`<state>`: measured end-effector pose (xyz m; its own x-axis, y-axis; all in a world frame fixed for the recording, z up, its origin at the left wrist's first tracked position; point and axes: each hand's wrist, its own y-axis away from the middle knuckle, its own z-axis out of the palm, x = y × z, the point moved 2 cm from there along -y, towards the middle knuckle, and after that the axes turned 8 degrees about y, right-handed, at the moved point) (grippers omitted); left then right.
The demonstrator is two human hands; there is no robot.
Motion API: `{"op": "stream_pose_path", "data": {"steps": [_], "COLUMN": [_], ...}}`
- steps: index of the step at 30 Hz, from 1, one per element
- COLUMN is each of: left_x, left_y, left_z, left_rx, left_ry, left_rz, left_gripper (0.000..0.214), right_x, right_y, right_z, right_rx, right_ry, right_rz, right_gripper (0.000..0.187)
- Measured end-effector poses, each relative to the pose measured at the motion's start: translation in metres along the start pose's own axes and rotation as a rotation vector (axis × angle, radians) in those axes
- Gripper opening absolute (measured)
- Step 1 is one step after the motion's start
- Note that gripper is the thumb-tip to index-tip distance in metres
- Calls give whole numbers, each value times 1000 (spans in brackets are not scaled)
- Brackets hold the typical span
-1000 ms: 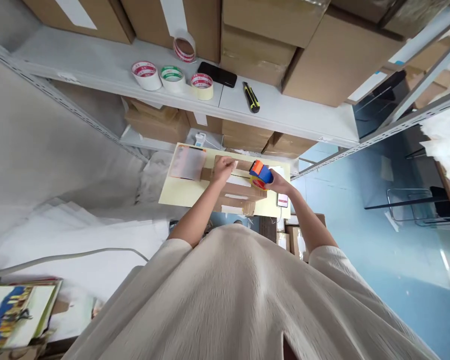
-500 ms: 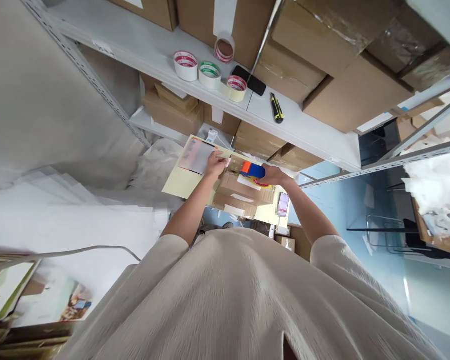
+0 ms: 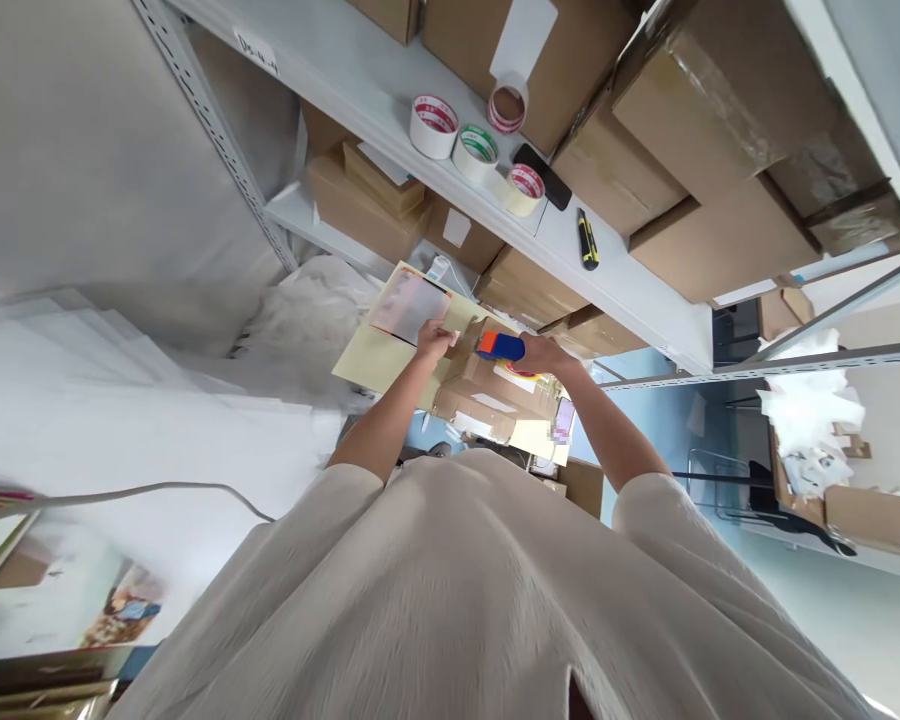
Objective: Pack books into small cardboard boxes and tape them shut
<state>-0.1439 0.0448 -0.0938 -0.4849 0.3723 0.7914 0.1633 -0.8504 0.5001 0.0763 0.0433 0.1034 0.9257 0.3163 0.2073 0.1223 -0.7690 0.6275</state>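
While the right hand (image 3: 544,354) grasps one blue and orange tape dispenser (image 3: 506,347) from its right end, the left hand (image 3: 433,338) is near it on the left, its fingers drawn together beside a small pale scrap; I cannot tell whether they hold it. The dispenser carries one roll, red and yellow at the side, and sits above a cardboard box (image 3: 484,378) between the two hands; whether it touches the cardboard is unclear. Three white labels show on the cardboard, which may be one box or several pressed together.

Underneath is one pale yellow desk (image 3: 375,358). One printed sheet (image 3: 412,305) lies at its far left corner, just beyond the left hand, and one phone (image 3: 562,420) with a lit screen lies at the right end, below the right hand.

Past the desk runs a grey shelf (image 3: 630,272) bearing four rolls of tape (image 3: 430,138): three with red cores and one with a green core. To their right are one black phone (image 3: 542,176) and one black and yellow knife (image 3: 587,242). Farther left, one grey cable (image 3: 157,488) crosses a heap of white sheets (image 3: 120,400).
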Motion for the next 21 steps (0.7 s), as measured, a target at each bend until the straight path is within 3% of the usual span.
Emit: {"op": "stream_pose_path", "data": {"steps": [4, 11, 16, 18, 21], "left_x": [-21, -45, -39, -35, -30], "left_y": [0, 15, 25, 31, 38], "left_z": [5, 11, 7, 5, 2], "left_rx": [32, -73, -107, -180, -299], "left_ry": [-53, -281, -324, -343, -436], "left_rz": [-50, 65, 191, 231, 187], "left_gripper": [41, 19, 10, 18, 34], "right_x": [-3, -3, -1, 0, 1], "right_y": [-1, 2, -1, -1, -1], "right_z": [0, 1, 6, 6, 6], "right_rx": [-3, -16, -13, -14, -18], "right_ry": [9, -32, -34, -37, -46], "right_rz": [25, 26, 38, 39, 39], "right_gripper": [46, 53, 48, 46, 42]}}
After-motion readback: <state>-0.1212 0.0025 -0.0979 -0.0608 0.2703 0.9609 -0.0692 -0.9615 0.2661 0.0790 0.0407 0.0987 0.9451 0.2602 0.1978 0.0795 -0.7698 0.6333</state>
